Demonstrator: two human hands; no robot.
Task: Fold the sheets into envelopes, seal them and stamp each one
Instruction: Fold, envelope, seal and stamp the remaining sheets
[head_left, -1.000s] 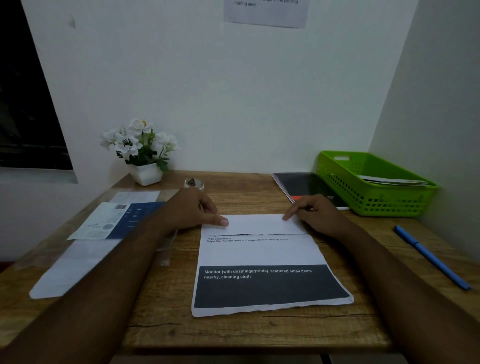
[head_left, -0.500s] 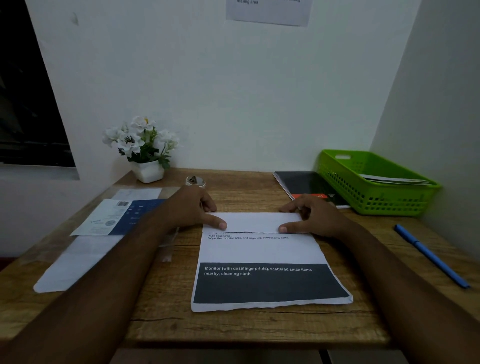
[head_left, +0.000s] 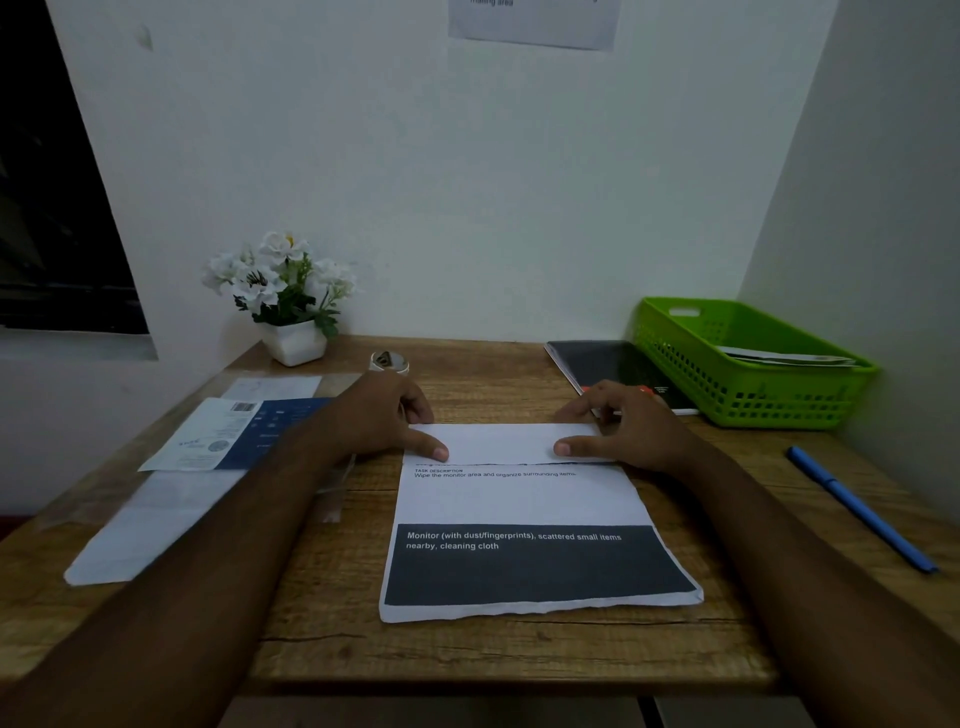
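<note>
Head camera view, looking down on a wooden table (head_left: 332, 613) set against a pale wall. At the centre, a printed sheet (head_left: 519, 499) lies flat, with a dark band of white lettering across its near half. Its far edge is folded toward the viewer, forming a narrow white flap (head_left: 501, 442).

The left hand (head_left: 382, 418) is placed at the flap's 9 o'clock end, thumb stretched out and pressed on the flap's torn edge, the other fingers curled at the fold. The right hand (head_left: 631, 428) is placed at the 3 o'clock end in mirror fashion, thumb pressed flat on the paper, fingers bent and slightly spread over the far corner. Nothing is gripped by either hand; the paper is only pinned down.

At 10 o'clock from the sheet, a blue and white leaflet (head_left: 234, 434) is seen resting on other pale papers (head_left: 150, 525). At 11 o'clock stands a white pot of white flowers (head_left: 283, 291), with a small round object (head_left: 388, 361) just beside it. At 1 o'clock lies a black notebook (head_left: 608, 366), and at 2 o'clock a green basket (head_left: 753, 387) holding papers. A blue pen (head_left: 860, 509) lies at 3 o'clock.
</note>
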